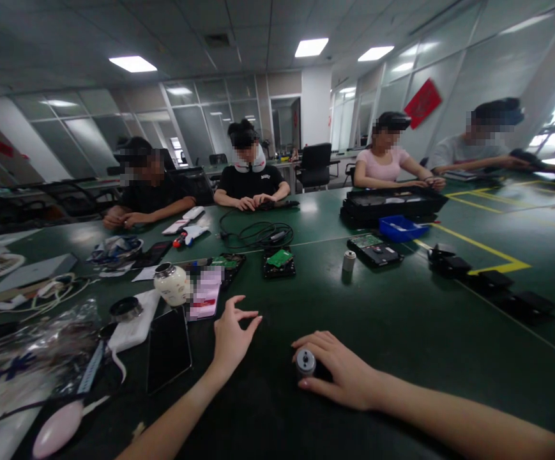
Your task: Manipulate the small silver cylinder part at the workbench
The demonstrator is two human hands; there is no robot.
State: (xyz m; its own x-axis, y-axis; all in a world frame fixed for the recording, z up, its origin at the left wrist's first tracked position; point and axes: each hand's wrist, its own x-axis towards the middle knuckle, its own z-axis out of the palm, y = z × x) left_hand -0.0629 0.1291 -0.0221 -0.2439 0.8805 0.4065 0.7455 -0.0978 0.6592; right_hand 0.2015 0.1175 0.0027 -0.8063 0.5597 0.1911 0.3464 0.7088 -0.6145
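Observation:
My right hand (339, 370) rests on the dark green table (402, 319), fingers curled around a small silver cylindrical part (305, 362) with two holes in its end. My left hand (232, 335) hovers just left of it, fingers spread and loosely curved, holding nothing. A black phone (168, 348) lies face up to the left of my left hand. Beyond my hands lie a hard drive with a green circuit board (279, 262) and a small metal cylinder (349, 260).
Several other people sit across the table at their own work. A white jar (172, 283), a pink booklet (204, 294), tangled black cables (258, 235), a blue bin (396, 227), black trays (392, 203) and plastic bags (23, 364) lie around. Yellow tape lines (492, 252) mark the right side.

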